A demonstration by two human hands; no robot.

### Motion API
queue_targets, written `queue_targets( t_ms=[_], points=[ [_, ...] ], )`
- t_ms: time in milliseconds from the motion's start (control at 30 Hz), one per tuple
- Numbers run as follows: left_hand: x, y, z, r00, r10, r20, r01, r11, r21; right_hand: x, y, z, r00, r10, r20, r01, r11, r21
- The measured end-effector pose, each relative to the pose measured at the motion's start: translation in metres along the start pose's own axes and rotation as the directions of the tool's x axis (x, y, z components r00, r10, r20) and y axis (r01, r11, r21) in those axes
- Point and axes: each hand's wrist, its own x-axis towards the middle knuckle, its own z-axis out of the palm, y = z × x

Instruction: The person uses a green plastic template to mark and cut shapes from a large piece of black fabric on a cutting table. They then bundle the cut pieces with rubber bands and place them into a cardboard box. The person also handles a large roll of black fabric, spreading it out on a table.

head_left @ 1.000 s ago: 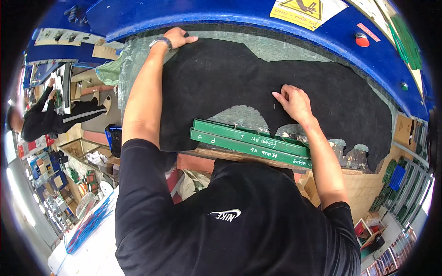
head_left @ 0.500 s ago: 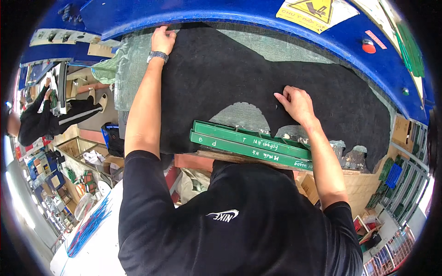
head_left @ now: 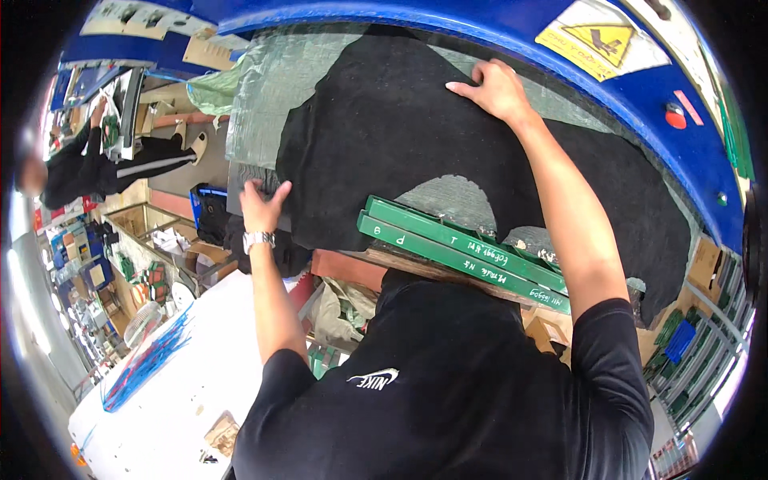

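Observation:
A large black suede-like hide (head_left: 416, 120) lies over the scored, greenish-clear cutting board (head_left: 264, 120), with rounded pieces cut out of its near edge. My left hand (head_left: 262, 206) is beside the hide's left edge, thumb and fingers apart, wearing a wristwatch. Reaching across the hide, my right hand (head_left: 500, 92) is at its far edge, thumb stretched out from bent fingers, holding nothing that I can see. Long green metal cutting dies (head_left: 464, 248) with white handwriting lie along the near edge, partly hidden by my right forearm.
A blue machine beam (head_left: 448, 18) spans the far side, with a yellow warning sign (head_left: 596, 40) and a red button (head_left: 676, 116). At left another person (head_left: 80, 164) works by a bench. A white table (head_left: 160, 400) with blue and red strands stands at lower left.
My left hand has come down from the hide's far left corner to its left edge. My right hand has moved to the far edge. The hide's left side has changed shape.

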Motion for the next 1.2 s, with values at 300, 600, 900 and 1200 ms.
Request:
queue_targets(
  t_ms=[300,600,900,1200],
  points=[
    [-0.032,-0.003,0.027,0.995,0.099,0.004,-0.096,0.973,-0.209,0.038,-0.003,0.026,0.99,-0.025,0.137,-0.058,0.822,0.566],
    [-0.027,-0.017,0.011,0.951,0.054,0.303,0.111,0.858,-0.501,0.046,-0.001,0.024,0.956,0.289,-0.055,-0.189,0.746,0.639],
    [-0.029,-0.035,0.031,0.981,0.042,0.191,0.065,0.852,-0.519,-0.16,-0.015,-0.055,0.989,0.057,0.134,-0.113,0.882,0.458],
    [-0.03,-0.02,0.014,0.977,0.014,0.213,0.067,0.926,-0.371,-0.261,-0.007,-0.051,0.879,-0.119,0.462,-0.022,0.957,0.289]
  ],
)
